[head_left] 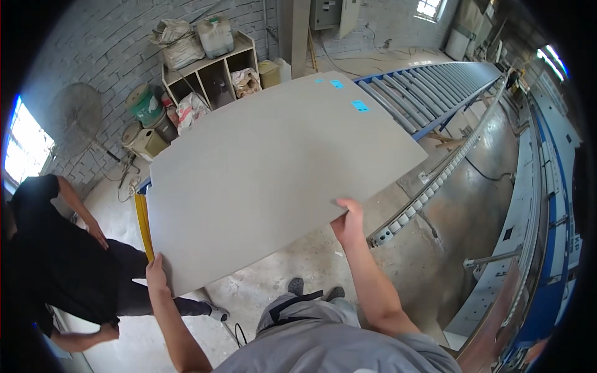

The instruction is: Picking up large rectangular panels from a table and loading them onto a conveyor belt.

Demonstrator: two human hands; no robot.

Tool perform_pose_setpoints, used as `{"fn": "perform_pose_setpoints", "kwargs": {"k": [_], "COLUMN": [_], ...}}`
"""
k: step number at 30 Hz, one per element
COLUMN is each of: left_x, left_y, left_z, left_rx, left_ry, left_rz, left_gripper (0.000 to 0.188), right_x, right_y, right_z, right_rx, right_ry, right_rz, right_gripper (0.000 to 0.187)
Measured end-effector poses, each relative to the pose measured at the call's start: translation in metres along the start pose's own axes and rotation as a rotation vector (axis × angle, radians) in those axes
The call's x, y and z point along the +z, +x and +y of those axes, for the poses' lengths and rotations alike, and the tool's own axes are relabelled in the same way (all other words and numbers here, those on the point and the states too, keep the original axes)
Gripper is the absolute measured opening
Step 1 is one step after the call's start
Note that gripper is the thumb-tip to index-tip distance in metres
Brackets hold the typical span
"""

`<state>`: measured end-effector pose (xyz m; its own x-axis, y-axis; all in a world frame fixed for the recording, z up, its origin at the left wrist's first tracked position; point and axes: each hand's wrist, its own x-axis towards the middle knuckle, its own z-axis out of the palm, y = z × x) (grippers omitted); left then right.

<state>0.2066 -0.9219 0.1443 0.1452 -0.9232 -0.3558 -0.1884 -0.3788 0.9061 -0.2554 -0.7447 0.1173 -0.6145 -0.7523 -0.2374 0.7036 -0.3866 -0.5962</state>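
Observation:
A large flat grey panel (261,168) with blue labels (360,106) near its far right corner spans the middle of the view. My left hand (157,273) grips its near left corner. Along the near edge, toward the right, my right hand (349,222) is closed on the panel with the thumb on top and the fingers hidden beneath. The far end of the panel reaches a blue-framed roller conveyor (429,99); whether it rests on the rollers is hidden under it.
A person in black (68,248) stands close at the left, beside a yellow bar (143,224). Shelves (214,71) with sacks and cans line the back wall, near a round fan (76,112). A rail with white rollers (429,193) and a long blue-white machine (547,217) run along the right.

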Motion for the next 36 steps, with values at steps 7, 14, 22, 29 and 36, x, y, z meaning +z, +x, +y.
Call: {"fn": "perform_pose_setpoints", "kwargs": {"k": [7,14,22,29,36], "left_x": [0.033,0.06,0.11,0.134,0.136], "left_y": [0.012,-0.016,-0.007,0.036,0.056], "left_z": [0.016,0.001,0.015,0.032,0.04], "left_rx": [-0.023,0.799,1.15,1.17,1.154], "left_ry": [-0.031,0.992,1.159,1.245,1.236], "left_rz": [0.014,0.328,-0.02,-0.029,-0.061], "left_gripper": [0.039,0.054,0.081,0.087,0.094], "right_x": [0.016,0.003,0.01,0.037,0.062], "right_y": [0.043,0.077,0.133,0.178,0.196], "right_z": [0.012,0.013,0.076,0.069,0.08], "right_rx": [-0.035,0.327,-0.379,-0.366,-0.415], "right_ry": [0.011,-0.669,-0.112,-0.174,-0.378], "right_rz": [0.051,0.339,0.561,0.405,0.65], "right_gripper": [0.035,0.044,0.078,0.071,0.077]}}
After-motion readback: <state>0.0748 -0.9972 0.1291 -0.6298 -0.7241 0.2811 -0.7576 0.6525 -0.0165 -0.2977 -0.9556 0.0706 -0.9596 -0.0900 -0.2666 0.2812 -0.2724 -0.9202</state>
